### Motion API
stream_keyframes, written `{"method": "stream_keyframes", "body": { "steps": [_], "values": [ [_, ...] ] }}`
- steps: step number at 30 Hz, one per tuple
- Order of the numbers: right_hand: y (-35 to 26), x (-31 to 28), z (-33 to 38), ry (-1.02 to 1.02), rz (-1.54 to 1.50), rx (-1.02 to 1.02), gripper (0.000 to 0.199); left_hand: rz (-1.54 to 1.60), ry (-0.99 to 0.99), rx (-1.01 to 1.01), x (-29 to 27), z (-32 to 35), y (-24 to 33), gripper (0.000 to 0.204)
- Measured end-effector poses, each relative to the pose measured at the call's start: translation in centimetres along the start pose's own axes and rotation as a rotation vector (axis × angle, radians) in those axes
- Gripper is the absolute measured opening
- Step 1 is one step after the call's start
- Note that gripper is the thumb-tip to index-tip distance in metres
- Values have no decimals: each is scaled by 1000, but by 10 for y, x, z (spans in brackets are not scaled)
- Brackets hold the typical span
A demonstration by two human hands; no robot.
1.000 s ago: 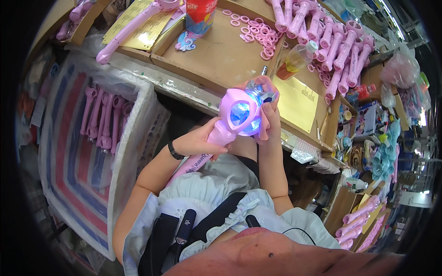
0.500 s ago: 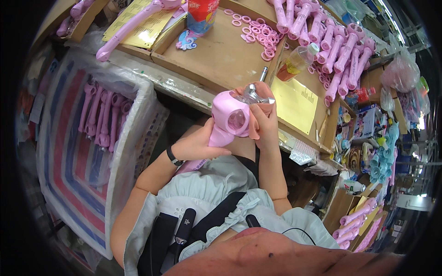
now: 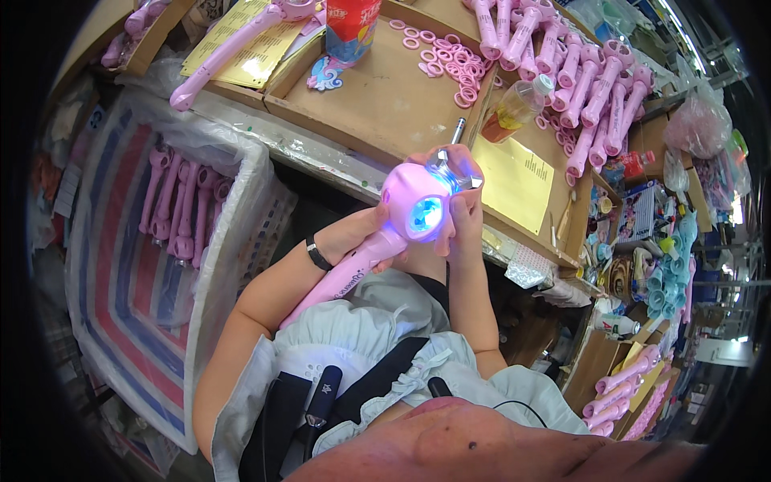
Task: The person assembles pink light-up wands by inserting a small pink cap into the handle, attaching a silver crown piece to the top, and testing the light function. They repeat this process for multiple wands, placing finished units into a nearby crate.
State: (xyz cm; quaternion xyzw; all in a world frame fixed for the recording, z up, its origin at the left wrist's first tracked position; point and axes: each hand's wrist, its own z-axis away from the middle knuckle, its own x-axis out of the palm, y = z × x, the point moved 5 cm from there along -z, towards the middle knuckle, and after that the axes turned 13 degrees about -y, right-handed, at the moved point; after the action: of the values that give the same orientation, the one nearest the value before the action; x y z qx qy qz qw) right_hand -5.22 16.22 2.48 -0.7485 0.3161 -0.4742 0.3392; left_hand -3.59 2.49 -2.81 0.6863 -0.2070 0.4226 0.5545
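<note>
A pink toy wand (image 3: 345, 277) lies slantwise across my lap, its round head raised, with a blue-white light (image 3: 426, 214) glowing in the window. My left hand (image 3: 357, 233) is closed around the wand just below the head. On the head's right side my right hand (image 3: 464, 221) is closed, thumb up, against a salmon-coloured piece (image 3: 441, 239) that looks like cloth. A shiny silver part (image 3: 442, 173), lit blue, sits at the top of the head between my fingers. From beside it a thin metal rod (image 3: 458, 131) sticks up; what it belongs to is hidden.
Ahead stands a cardboard tray (image 3: 345, 112) with pink rings (image 3: 456, 64), a red-and-blue cup (image 3: 352, 32) and a bottle (image 3: 514, 108). Pink wands (image 3: 594, 88) are piled at the back right. A plastic-lined crate (image 3: 201, 321) at left holds more wands. Yellow sheet (image 3: 514, 185) lies at right.
The light in the wand's head has come on. The wand has turned, so its window faces more to the right and its handle shows more. My left hand has shifted slightly up.
</note>
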Motion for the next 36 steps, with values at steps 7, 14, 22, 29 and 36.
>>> {"method": "stream_keyframes", "body": {
  "steps": [7, 14, 22, 29, 36],
  "values": [
    [-4, -4, 6, 70, 209, 100, 76, 137, -11, 18, 9, 2, -5, 71],
    [19, -1, 32, 112, 509, -107, 104, 214, -66, 104, 17, 1, 6, 76],
    [13, -9, 28, 345, 93, 147, 69, -331, 279, 53, 12, 6, 9, 63],
    [31, 22, 31, 259, 396, 33, 100, -968, 509, 182, 14, 10, 29, 44],
    [2, 13, -8, -59, -92, 112, 65, -1217, 562, 57, 32, 20, 28, 39]
  ]
}}
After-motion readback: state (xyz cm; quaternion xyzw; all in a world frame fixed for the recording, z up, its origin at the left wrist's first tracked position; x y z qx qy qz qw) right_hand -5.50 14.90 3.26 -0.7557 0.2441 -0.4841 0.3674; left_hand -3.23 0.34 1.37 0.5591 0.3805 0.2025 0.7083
